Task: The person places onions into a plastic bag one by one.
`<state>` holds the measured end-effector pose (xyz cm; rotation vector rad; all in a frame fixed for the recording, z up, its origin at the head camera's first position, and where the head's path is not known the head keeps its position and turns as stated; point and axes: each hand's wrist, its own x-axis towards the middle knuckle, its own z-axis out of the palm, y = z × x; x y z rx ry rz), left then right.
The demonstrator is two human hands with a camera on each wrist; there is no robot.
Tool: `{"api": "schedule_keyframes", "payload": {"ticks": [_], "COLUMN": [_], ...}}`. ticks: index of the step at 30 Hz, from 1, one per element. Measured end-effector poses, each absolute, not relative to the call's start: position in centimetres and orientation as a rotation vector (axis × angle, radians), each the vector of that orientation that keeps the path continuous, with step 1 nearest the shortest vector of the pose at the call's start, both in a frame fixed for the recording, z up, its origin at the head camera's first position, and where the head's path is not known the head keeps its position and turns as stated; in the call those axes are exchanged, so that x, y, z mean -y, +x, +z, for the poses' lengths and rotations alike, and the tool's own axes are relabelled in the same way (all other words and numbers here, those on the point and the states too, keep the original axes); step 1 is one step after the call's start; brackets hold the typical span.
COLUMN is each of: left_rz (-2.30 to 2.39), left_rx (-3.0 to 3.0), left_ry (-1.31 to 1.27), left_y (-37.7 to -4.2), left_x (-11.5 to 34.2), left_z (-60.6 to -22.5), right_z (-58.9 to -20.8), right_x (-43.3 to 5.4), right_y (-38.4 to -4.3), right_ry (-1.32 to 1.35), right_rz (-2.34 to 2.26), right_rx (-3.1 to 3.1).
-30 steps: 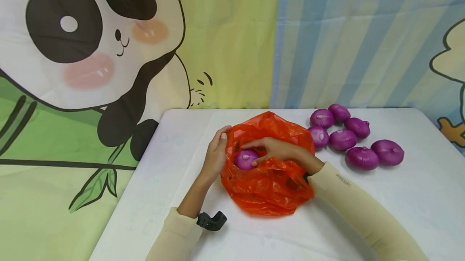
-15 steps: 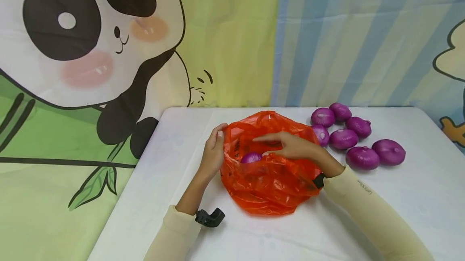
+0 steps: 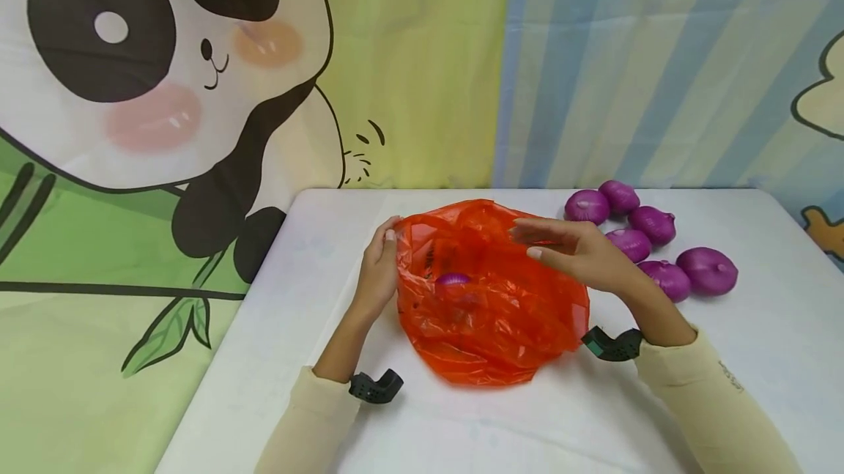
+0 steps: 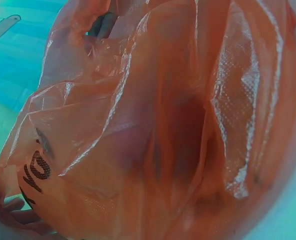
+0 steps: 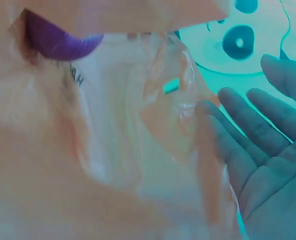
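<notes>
A crinkled red plastic bag stands mouth-up on the white table. My left hand pinches its left rim, thumb toward the mouth. In the left wrist view the bag fills most of the picture, and that hand's fingers show at the lower left. Inside the bag lies a purple onion, mostly hidden by the plastic; it also shows in the right wrist view as a purple curve. Above the bag's right side, my right hand holds nothing, its fingers straight.
Several purple onions lie at the table's back right, some partly behind the right hand and forearm. A patterned panda curtain hangs behind the back edge of the white table.
My right hand has left the onion and moved up and right out of the bag. The onion sits lower behind the bag's front. My left hand still holds the rim, shifted slightly left.
</notes>
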<state>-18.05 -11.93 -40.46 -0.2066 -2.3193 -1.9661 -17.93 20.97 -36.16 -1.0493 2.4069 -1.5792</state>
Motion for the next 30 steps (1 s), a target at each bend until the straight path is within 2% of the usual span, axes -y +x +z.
{"api": "schedule_keyframes", "payload": {"ticks": [7, 13, 18, 25, 30], "left_rz": [-1.977, -2.006, -1.965, -1.905, -1.934], "left_rx": [2.321, 2.309, 2.336, 2.335, 2.318], "left_ry": [-0.176, -0.166, -0.124, -0.081, -0.08], "left_y": [-18.0, -17.8, -17.8, -18.0, -18.1], "left_x": [11.8, 12.0, 12.3, 12.7, 12.5], "left_z": [-40.7, -40.7, -40.4, -39.7, -39.7], "right_z": [-37.0, -37.8, -37.8, -37.3, -37.1], "right_x": [-23.9, -26.2, -27.6, -29.9, -33.2], "right_y": [-17.1, -17.0, -17.1, -17.4, -17.0], "right_ry": [-0.83, -0.646, -0.501, -0.544, -0.508], "right_rz": [-1.671, -1.888, -1.857, -1.626, -1.549], "right_rx": [-2.602, -2.481, -2.573, -2.617, -2.695]}}
